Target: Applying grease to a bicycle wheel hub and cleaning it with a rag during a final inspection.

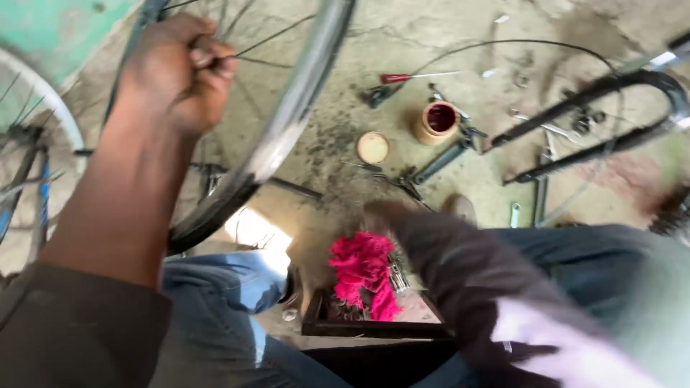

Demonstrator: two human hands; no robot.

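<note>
My left hand (pixel 180 72) is raised at the upper left, fingers closed on a thin spoke (pixel 266 34) of a bicycle wheel. The wheel's shiny metal rim (pixel 287 122) runs diagonally just right of that hand and down over my knee. My right arm, in a dark sleeve, reaches from the lower right toward the middle. My right hand (pixel 379 215) is badly blurred, just above a pink cloth (pixel 363 273). The blur hides its fingers and whether it holds anything. The cloth lies in a dark wooden box (pixel 374 330) between my legs.
On the dirty concrete floor lie a red-handled screwdriver (pixel 410 77), a small open jar (pixel 437 121), its round lid (pixel 373 147), a black bicycle fork (pixel 604 136), a thin cable and scattered tools. Another wheel (pixel 43 108) stands at the far left.
</note>
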